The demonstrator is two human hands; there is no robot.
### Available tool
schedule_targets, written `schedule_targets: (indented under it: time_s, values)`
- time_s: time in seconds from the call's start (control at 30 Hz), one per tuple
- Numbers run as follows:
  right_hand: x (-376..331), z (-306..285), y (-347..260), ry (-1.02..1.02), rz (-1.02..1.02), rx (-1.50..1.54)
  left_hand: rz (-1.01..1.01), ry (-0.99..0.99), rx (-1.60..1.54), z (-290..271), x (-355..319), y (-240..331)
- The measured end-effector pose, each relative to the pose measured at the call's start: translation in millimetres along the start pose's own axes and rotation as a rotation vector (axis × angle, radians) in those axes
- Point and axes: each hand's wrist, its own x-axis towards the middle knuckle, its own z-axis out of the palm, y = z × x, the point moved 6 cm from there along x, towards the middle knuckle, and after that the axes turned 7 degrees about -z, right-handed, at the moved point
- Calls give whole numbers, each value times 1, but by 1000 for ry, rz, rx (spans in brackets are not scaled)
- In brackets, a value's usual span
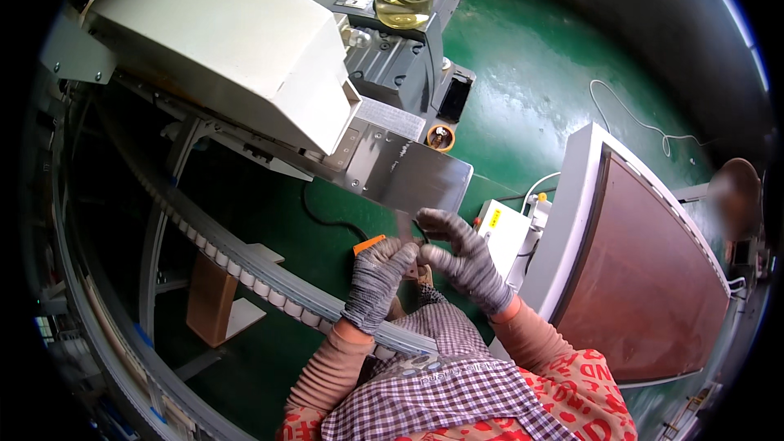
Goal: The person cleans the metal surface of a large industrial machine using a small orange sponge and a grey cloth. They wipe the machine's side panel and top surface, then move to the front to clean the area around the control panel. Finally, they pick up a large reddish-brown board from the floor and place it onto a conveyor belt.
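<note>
1. Head view: both hands, in grey knit gloves, met in front of the body, just below the free end of a steel plate.
2. L hand: fingers curled shut, tips pinched on a small thin item; item too small to identify.
3. R hand: fingers bent, thumb and forefinger closed on the same item from the opp. side; fingertips of both hands touched.
4. Item sat between the two sets of fingertips, approx. level w/ the knuckles.
5. An orange piece lay just left of the L fingers.
6. Roller conveyor ran below the L wrist.
7. White machine housing stood well above the fingers; brown panel in a white frame was right of the R wrist.
</note>
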Motion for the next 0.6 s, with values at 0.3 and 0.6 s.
schedule_targets:
  time_s: [0.3, 0.6]
  values:
    - [27, 1, -6, 15, 90, 7, -43, 37, 216, 7, -10, 15]
    - [14, -13, -44, 153, -385, -311, -173, 137, -65, -11, -15, 7]
